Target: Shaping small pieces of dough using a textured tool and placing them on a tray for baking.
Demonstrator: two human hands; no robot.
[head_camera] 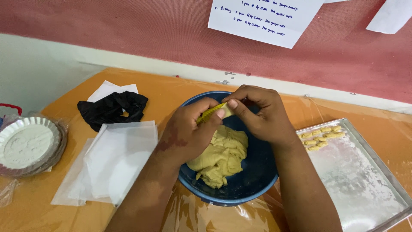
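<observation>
Bowl (253,180) at centre holds dough (223,159); tray (365,184) lower right, paper sheets (116,163) left of bowl, plate (25,144) far left

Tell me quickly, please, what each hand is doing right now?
Left hand: closed, pinching one end of a small yellow dough piece over the blue bowl.
Right hand: closed, pinching the other end.
</observation>
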